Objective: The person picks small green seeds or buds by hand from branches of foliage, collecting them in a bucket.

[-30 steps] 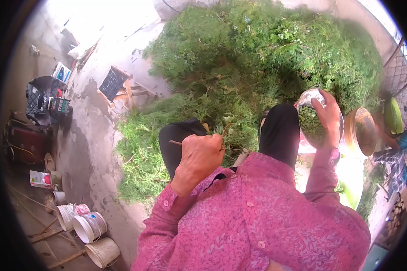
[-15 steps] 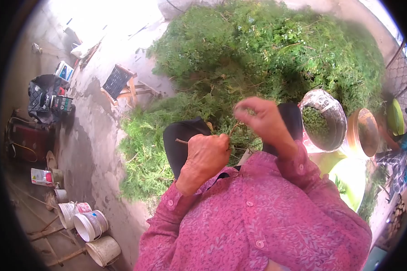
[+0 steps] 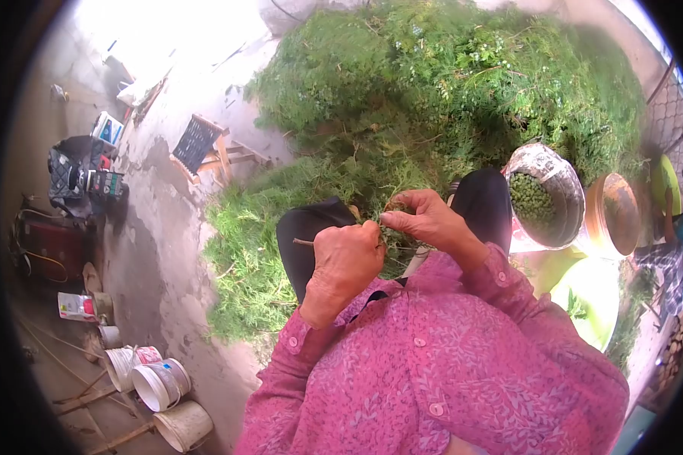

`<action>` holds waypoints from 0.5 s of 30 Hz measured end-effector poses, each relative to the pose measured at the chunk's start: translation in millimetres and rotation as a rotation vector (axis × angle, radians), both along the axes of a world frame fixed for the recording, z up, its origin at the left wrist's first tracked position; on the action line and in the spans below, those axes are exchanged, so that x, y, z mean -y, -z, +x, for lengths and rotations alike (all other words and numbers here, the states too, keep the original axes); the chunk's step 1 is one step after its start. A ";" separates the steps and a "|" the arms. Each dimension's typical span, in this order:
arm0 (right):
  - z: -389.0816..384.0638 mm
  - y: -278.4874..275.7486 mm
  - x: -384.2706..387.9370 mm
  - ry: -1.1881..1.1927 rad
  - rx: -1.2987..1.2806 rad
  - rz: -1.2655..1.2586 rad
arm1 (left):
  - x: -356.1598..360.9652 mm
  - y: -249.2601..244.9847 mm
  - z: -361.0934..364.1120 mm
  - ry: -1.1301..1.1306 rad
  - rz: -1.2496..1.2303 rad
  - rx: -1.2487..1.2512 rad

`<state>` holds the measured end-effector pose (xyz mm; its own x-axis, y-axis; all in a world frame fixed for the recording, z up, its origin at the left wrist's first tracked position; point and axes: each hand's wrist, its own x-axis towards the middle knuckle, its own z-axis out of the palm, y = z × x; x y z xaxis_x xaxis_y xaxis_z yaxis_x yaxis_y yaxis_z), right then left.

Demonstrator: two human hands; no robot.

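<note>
- Stem (image 3: 302, 243), thin and woody: lies roughly level over the lap, bare end pointing left, leafy end pointing right and slightly up.
- Runs through the left hand (image 3: 347, 259), closed in a fist around its middle, with the bare end showing beyond the knuckles.
- Meets the right hand (image 3: 432, 222) just beside that fist; grip there narrow, thumb and forefinger pinched on the leafy tip.
- Ahead, past the black-trousered knees (image 3: 305, 227): a large heap of green plants (image 3: 432, 91) on the floor.
- To the right, near the right knee: metal bowl (image 3: 563, 182) holding green pods (image 3: 535, 199), brown bowl (image 3: 616, 216) just beside it.
- Between fist and metal bowl: the right forearm in a pink sleeve (image 3: 501, 280).
- Far left, well apart: wooden stool (image 3: 199, 142), white buckets (image 3: 158, 383).
</note>
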<state>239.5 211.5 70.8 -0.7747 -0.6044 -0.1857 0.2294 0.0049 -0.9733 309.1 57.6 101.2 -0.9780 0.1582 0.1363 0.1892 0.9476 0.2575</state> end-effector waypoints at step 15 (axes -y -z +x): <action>-53.8 31.8 -191.4 0.919 -0.575 0.570 | 43.3 -13.2 -0.4 -0.275 1.208 0.269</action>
